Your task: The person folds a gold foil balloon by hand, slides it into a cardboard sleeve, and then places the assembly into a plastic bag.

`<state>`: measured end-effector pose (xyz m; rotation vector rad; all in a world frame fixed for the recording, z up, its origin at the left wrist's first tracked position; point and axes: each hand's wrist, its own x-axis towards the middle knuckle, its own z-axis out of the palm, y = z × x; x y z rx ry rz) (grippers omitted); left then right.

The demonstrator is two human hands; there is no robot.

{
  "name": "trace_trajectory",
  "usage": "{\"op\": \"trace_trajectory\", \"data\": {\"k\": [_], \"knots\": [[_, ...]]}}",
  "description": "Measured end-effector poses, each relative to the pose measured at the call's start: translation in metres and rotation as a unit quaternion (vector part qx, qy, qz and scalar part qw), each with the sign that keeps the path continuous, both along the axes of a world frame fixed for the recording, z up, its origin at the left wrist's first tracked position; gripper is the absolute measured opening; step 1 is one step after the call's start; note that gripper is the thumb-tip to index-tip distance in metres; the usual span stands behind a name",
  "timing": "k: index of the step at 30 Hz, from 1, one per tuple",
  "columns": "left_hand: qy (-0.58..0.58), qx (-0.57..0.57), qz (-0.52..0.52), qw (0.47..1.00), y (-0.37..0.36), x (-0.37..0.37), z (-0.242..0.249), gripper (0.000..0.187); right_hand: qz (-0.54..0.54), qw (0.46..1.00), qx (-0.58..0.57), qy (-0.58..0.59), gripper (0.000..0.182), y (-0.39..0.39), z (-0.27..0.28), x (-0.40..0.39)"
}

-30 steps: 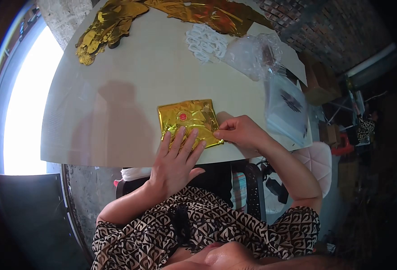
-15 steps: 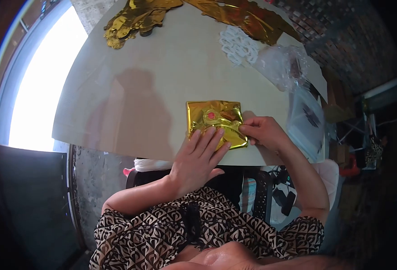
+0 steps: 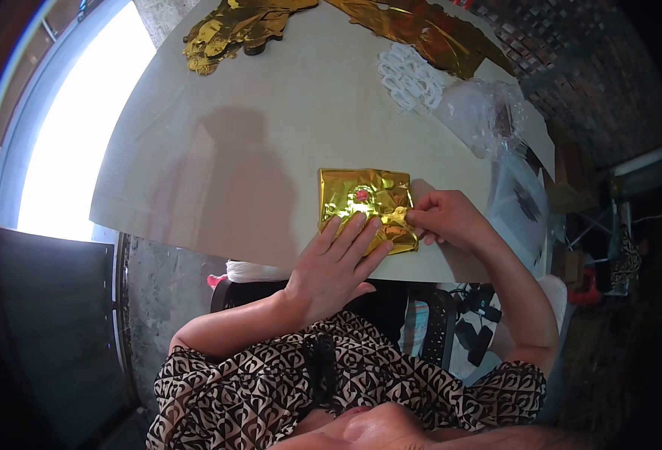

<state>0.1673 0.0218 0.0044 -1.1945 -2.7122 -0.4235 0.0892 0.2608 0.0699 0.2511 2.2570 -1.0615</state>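
Observation:
A folded square of shiny gold foil (image 3: pixel 346 184) with a small red mark lies near the table's front edge. Flat on its lower left part rests my left hand (image 3: pixel 335 262), fingers spread and pointing up and right. At the foil's right edge, my right hand (image 3: pixel 451 217) pinches a bit of the gold foil between thumb and index finger, its other fingers curled beneath.
On the table (image 3: pixel 158 165), gold foil pieces (image 3: pixel 245 30) lie at the back left and a larger gold sheet (image 3: pixel 428 30) at the back right. White string loops (image 3: pixel 410 79), crumpled clear plastic (image 3: pixel 488 112) and clear bags (image 3: pixel 518 202) lie along the right side.
The whole view has shifted slightly, so table items appear further right. Both hands keep nearly the same places on the foil, whose surface near the right hand's pinch looks more creased.

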Motion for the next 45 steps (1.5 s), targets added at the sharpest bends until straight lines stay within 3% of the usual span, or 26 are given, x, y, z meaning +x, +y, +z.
{"op": "trace_trajectory", "data": {"k": [2, 3, 4, 5, 7, 8, 12, 15, 20, 23, 26, 32, 34, 36, 37, 38, 40, 45], "knots": [[0.002, -0.001, 0.002, 1.000, 0.000, 0.000, -0.001, 0.083, 0.041, 0.998, 0.045, 0.027, 0.021, -0.002, 0.004, 0.002], [0.000, -0.010, -0.001, 1.000, 0.000, 0.000, -0.001, 0.081, 0.130, 0.953, 0.146, 0.229, 0.020, -0.006, 0.005, 0.007], [-0.001, -0.019, -0.004, 1.000, 0.000, 0.000, -0.002, 0.080, 0.211, 0.851, 0.237, 0.418, 0.019, -0.010, 0.006, 0.008], [0.000, -0.021, -0.001, 1.000, 0.000, 0.000, -0.003, 0.080, 0.288, 0.779, 0.200, 0.519, 0.022, -0.012, 0.007, 0.005], [-0.004, 0.020, -0.002, 1.000, 0.001, 0.000, -0.005, 0.079, 0.371, 0.714, 0.045, 0.592, 0.029, -0.026, -0.001, -0.007], [-0.001, 0.019, -0.001, 1.000, 0.001, -0.001, -0.005, 0.079, 0.453, 0.672, 0.066, 0.581, 0.041, -0.028, -0.009, -0.012], [0.008, 0.029, -0.008, 1.000, 0.002, -0.003, 0.000, 0.073, 0.587, 0.649, 0.038, 0.483, 0.057, -0.047, -0.023, -0.032], [-0.012, 0.015, -0.017, 1.000, 0.002, -0.006, 0.004, 0.074, 0.594, 0.660, 0.011, 0.459, 0.061, -0.050, -0.027, -0.045], [0.030, 0.004, -0.004, 1.000, 0.001, -0.002, -0.012, 0.072, 0.590, 0.699, -0.004, 0.405, 0.087, -0.043, -0.032, -0.054], [0.095, 0.005, 0.024, 0.995, 0.003, -0.005, -0.007, 0.050, 0.586, 0.716, -0.015, 0.380, 0.087, -0.044, -0.030, -0.057], [0.096, -0.031, 0.012, 0.995, 0.002, -0.008, -0.007, 0.044, 0.579, 0.725, -0.032, 0.373, 0.087, -0.043, -0.033, -0.061], [0.073, -0.048, 0.015, 0.996, 0.001, -0.008, -0.003, 0.044, 0.579, 0.741, -0.081, 0.332, 0.082, -0.039, -0.037, -0.074], [0.066, -0.037, 0.008, 0.997, 0.002, -0.005, -0.006, 0.052, 0.585, 0.742, -0.101, 0.313, 0.080, -0.033, -0.035, -0.087], [0.065, -0.028, 0.016, 0.997, 0.002, -0.004, -0.009, 0.051, 0.373, 0.839, -0.310, 0.245, 0.077, -0.027, -0.032, -0.100], [0.056, -0.031, 0.010, 0.998, 0.001, -0.004, -0.007, 0.052, 0.462, 0.788, -0.203, 0.353, 0.063, -0.029, -0.034, -0.103], [0.055, -0.033, 0.010, 0.998, 0.001, -0.004, -0.006, 0.052, 0.461, 0.788, -0.205, 0.354, 0.063, -0.033, -0.034, -0.099], [0.031, -0.035, 0.001, 0.999, 0.001, -0.003, -0.007, 0.053, 0.594, 0.675, -0.014, 0.437, 0.063, -0.044, -0.033, -0.085], [0.028, -0.048, -0.010, 0.998, 0.001, -0.005, -0.007, 0.055, 0.577, 0.692, -0.061, 0.429, 0.060, -0.043, -0.047, -0.082]]}}
